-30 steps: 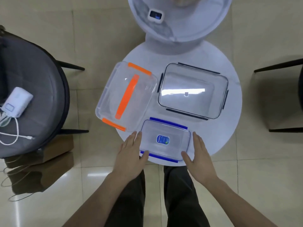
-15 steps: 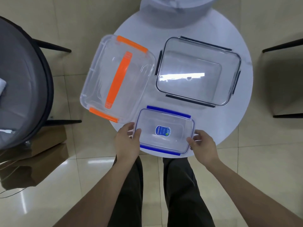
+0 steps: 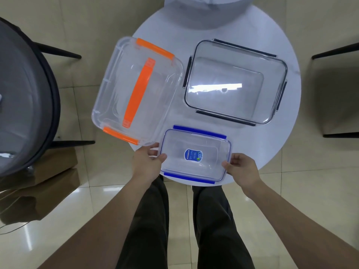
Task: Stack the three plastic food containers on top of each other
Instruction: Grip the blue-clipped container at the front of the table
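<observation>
I have the small blue-clipped container (image 3: pixel 195 155) pinched by its two short ends, my left hand (image 3: pixel 146 162) at its nine o'clock side and my right hand (image 3: pixel 241 168) at three o'clock, each grip narrow and closed on the rim. It sits at the six o'clock edge of the round white table (image 3: pixel 289 105). It looks like thin clear plastic: light, fairly stiff, but smooth, so I judge the ends under the lid lip give the surest hold. The orange-handled container (image 3: pixel 136 92) lies at ten o'clock, overhanging the table edge, and the dark-clipped container (image 3: pixel 235 82) at one o'clock; either could make a wide base.
</observation>
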